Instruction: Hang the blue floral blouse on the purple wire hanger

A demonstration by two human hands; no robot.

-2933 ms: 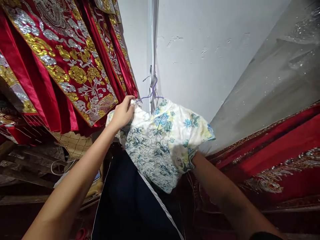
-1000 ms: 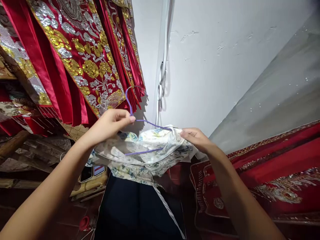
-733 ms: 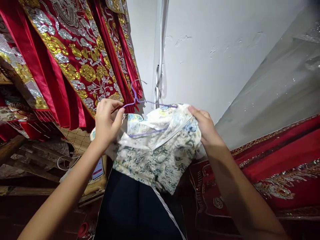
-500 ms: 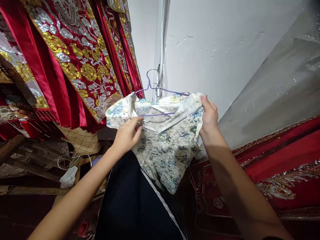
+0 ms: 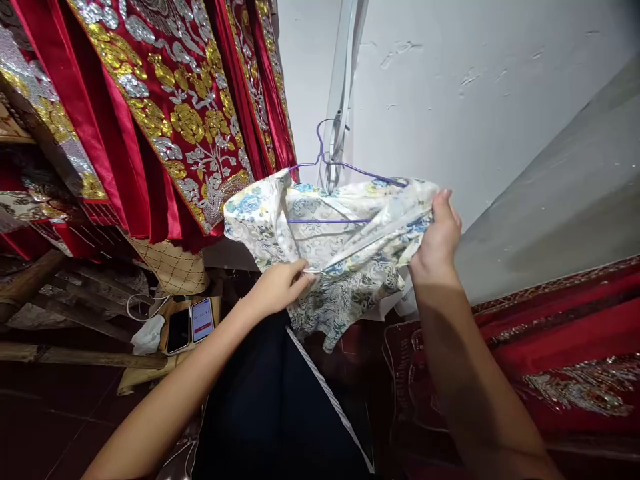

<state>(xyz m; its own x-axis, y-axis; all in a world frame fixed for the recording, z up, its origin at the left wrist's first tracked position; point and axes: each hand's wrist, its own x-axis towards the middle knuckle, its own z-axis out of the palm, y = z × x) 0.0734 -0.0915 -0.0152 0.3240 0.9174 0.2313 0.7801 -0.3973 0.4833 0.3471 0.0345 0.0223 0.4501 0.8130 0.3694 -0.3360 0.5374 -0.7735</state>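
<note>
A pale blouse (image 5: 345, 293) with a blue, yellow and grey floral pattern hangs on a purple wire hanger (image 5: 327, 160) in front of me. My left hand (image 5: 283, 283) pinches the front of its V-shaped neckline between thumb and fingers. At the other side, my right hand (image 5: 436, 233) grips the blouse by its right shoulder edge, thumb on top, the other fingers partly hidden behind the cloth. The hanger's lower bar shows through the neck opening, and its hook lies in front of a metal strip (image 5: 336, 127) by the wall.
Red garments with gold and silver sequins (image 5: 190, 120) hang at the left. Two phones (image 5: 202, 320) lie on a wooden stool beside a crumpled white tissue (image 5: 149, 335). Red embroidered cloth (image 5: 565, 333) fills the lower right, below a grey sheet. The white wall (image 5: 425, 87) stands behind.
My left hand has moved down from the neckline's left side to the front point of the V. The blouse's lower part is gathered up higher, and the view has shifted, showing the phones.
</note>
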